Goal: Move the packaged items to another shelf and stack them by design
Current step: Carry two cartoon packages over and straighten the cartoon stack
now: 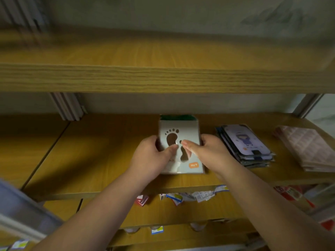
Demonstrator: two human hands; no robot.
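Both hands, left hand (pixel 154 153) & right hand (pixel 208 151), fingers gripping footprint pack (pixel 178 127) on middle shelf (pixel 90 156); purple-card stack (pixel 248 144) just right, pink stack (pixel 308 149) beyond.

The shelf (pixel 101 156) looks like wood – a matt board with visible grain. The footprint package (pixel 181 131) has a glossy, smooth plastic wrap that reflects light. The purple packages (pixel 248 142) beside it look glossy too – thin clear plastic over printed card.

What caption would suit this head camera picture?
Both hands, left and right, grip a footprint-design pack on a wooden shelf.
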